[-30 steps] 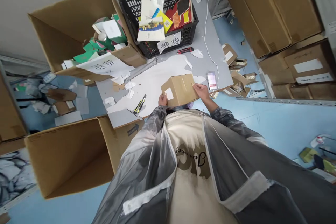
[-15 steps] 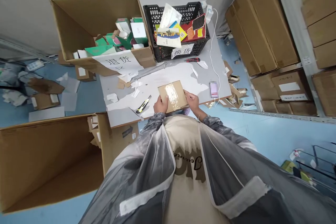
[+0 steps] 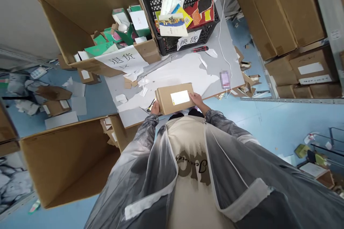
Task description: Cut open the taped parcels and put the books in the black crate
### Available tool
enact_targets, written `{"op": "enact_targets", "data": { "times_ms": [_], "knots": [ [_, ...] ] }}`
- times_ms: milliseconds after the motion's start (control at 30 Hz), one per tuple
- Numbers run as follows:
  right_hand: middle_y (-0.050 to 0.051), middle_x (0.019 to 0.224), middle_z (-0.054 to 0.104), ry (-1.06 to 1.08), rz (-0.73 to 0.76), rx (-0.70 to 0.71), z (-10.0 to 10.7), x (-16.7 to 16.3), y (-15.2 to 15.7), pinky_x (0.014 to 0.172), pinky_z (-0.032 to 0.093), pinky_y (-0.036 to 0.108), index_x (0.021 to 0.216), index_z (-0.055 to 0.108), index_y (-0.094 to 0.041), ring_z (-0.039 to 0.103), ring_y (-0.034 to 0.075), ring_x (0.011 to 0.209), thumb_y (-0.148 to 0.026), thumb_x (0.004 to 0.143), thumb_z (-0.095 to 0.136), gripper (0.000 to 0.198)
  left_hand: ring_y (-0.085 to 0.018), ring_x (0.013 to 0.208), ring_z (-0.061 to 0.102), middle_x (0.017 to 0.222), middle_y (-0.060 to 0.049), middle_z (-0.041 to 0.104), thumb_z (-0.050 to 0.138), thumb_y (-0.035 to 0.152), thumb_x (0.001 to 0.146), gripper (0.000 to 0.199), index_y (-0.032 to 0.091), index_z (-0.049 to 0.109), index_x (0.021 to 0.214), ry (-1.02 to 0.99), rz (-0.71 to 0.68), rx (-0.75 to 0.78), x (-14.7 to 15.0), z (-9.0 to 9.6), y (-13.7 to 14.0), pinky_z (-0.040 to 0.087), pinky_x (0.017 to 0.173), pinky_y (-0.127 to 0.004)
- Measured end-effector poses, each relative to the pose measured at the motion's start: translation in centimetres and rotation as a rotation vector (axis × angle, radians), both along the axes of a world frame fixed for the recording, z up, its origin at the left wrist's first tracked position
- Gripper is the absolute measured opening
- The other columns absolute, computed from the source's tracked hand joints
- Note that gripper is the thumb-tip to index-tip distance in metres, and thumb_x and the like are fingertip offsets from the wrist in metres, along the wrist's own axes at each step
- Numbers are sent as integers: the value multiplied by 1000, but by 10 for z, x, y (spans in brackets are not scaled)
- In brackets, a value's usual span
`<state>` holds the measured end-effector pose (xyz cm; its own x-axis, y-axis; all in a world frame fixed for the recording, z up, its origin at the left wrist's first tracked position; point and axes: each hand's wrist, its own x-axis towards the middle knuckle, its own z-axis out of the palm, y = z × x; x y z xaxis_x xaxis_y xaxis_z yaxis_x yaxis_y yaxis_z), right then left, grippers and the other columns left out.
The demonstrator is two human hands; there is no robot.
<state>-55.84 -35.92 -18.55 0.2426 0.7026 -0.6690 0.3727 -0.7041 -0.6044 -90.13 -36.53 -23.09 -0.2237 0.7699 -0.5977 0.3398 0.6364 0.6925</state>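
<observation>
A brown cardboard box (image 3: pixel 166 100) with a white label (image 3: pixel 180 97) on its upper face is held over the near edge of the table (image 3: pixel 177 73), close to my body. My left hand (image 3: pixel 155 108) grips the box's left end, fingers closed on it. At the opposite end, my right hand (image 3: pixel 196 99) holds the right side, thumb on top by the label. Just beyond my left hand lies a yellow and black utility knife (image 3: pixel 151 105), partly covered by the hand and box.
A large carton (image 3: pixel 150 53) with green boxes and a black crate (image 3: pixel 163 44) of packets stand at the back. A red and black cutter (image 3: pixel 200 49), paper scraps (image 3: pixel 122 98) and a phone (image 3: pixel 225 79) with a cable lie on the table. An open carton (image 3: pixel 70 168) stands lower left.
The box has been turned in my hands, so a long face with a white label now shows instead of the taped, glossy one. The view has shifted and tilted slightly.
</observation>
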Motion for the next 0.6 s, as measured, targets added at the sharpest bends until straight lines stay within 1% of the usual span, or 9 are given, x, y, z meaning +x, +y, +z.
{"op": "enact_targets", "data": {
  "times_ms": [67, 100, 167, 267, 367, 433, 500, 533, 600],
  "knots": [
    [6, 134, 94, -37, -32, 71, 5, 5, -3, 123, 64, 43, 123, 95, -25, 84, 35, 138, -71, 108, 70, 54, -37, 159, 69, 133, -22, 88, 64, 58, 116, 44, 21, 86, 124, 40, -30, 6, 13, 0, 1, 49, 143, -56],
    [5, 135, 94, -55, -52, 104, 8, 10, -5, 123, 64, 44, 124, 96, -27, 84, 36, 139, -70, 107, 72, 53, -37, 162, 66, 138, -24, 86, 65, 57, 116, 43, 20, 86, 126, 43, -51, 8, 20, 1, 0, 48, 144, -56],
    [3, 137, 94, -93, -92, 124, 17, 20, -10, 124, 65, 47, 128, 97, -29, 83, 37, 141, -71, 104, 75, 53, -39, 162, 66, 142, -25, 84, 64, 60, 118, 47, 19, 85, 128, -5, -82, -3, 34, 4, -4, 52, 141, -57],
    [3, 138, 93, -169, -140, 81, 32, 33, -18, 125, 65, 53, 135, 97, -32, 83, 39, 143, -73, 103, 78, 55, -40, 159, 70, 139, -23, 86, 62, 71, 120, 58, 19, 83, 138, -154, -79, -37, 54, 11, -12, 60, 132, -56],
    [2, 141, 92, -249, -146, 73, 52, 37, -26, 127, 65, 57, 142, 96, -35, 81, 41, 147, -73, 107, 76, 55, -39, 151, 76, 148, -22, 85, 82, 71, 111, 64, 21, 77, 150, -219, -66, -32, 68, 15, -17, 62, 131, -53],
    [-1, 146, 91, -241, -107, 121, 66, 36, -29, 129, 64, 59, 146, 95, -40, 78, 41, 153, -74, 109, 74, 55, -35, 148, 79, 156, -21, 83, 93, 62, 104, 68, 22, 73, 155, -221, -61, -29, 72, 13, -15, 61, 133, -51],
    [-4, 153, 87, -153, -9, 223, 78, 33, -32, 136, 60, 61, 146, 95, -43, 70, 40, 163, -76, 110, 74, 53, -32, 148, 79, 160, -20, 81, 93, 57, 104, 67, 22, 69, 157, -245, -64, -27, 70, 8, -13, 60, 134, -49],
    [-4, 157, 85, -97, 63, 284, 81, 32, -32, 142, 55, 62, 146, 95, -43, 65, 39, 169, -76, 111, 74, 53, -31, 150, 79, 161, -20, 81, 90, 57, 105, 66, 22, 69, 157, -261, -67, -23, 67, 5, -11, 60, 134, -47],
    [-1, 169, 78, -27, 205, 385, 83, 30, -31, 154, 38, 60, 152, 92, -39, 50, 36, 181, -76, 111, 74, 58, -30, 153, 77, 161, -21, 80, 86, 58, 107, 65, 21, 68, 158, -295, -71, -1, 59, -1, -9, 60, 134, -47]
  ]
}}
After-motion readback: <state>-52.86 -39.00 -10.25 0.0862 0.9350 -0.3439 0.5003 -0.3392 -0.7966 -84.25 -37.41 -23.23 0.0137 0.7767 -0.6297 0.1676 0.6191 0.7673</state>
